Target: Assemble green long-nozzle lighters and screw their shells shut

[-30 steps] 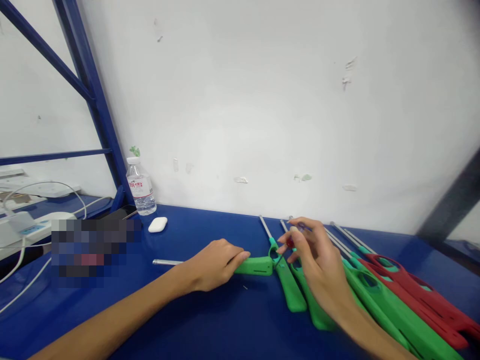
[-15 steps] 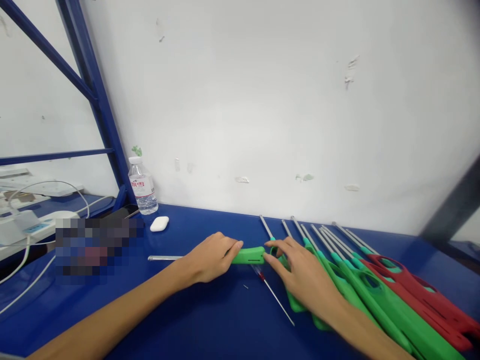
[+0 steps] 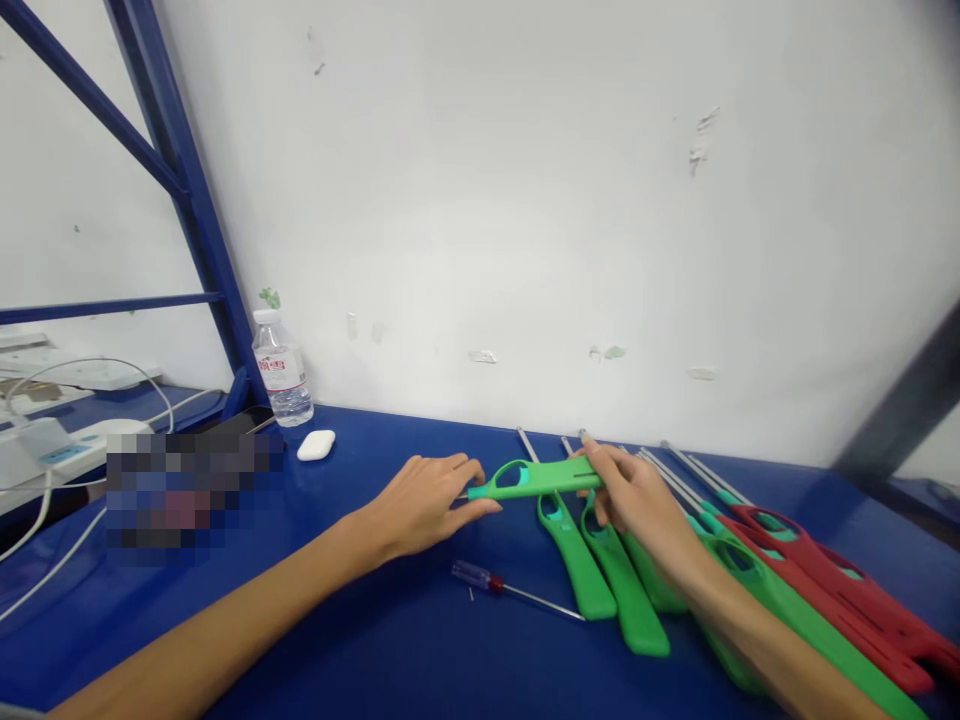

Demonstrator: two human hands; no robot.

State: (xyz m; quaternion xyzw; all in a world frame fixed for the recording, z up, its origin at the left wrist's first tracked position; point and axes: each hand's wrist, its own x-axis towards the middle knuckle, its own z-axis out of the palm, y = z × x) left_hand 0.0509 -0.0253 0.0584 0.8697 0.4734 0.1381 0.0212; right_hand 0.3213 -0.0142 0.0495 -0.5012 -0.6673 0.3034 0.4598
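A green gas lighter (image 3: 544, 478) is held level above the blue table. My right hand (image 3: 637, 500) is closed on its handle end. My left hand (image 3: 427, 505) curls loosely around the metal stem by the teal collar; most of the stem is hidden under it. Below lies a screwdriver (image 3: 517, 593) with a clear handle and red collar, beside a tiny pin-like piece (image 3: 471, 594). Several more green lighters (image 3: 577, 565) lie under and around my right hand and forearm, stems toward the wall. Red lighters (image 3: 832, 590) lie farther right.
The blue table (image 3: 360, 620) meets a white wall (image 3: 487, 200). A water bottle (image 3: 282, 370) and a white earbud case (image 3: 316, 445) stand at the back left. A power strip (image 3: 90, 445) with cables, a blurred-out patch and a blue metal frame (image 3: 191, 200) are at the left.
My right hand has taken hold of the lighter's handle and moved up and right with it. My left hand has shifted from the body to the stem. The screwdriver is now fully uncovered.
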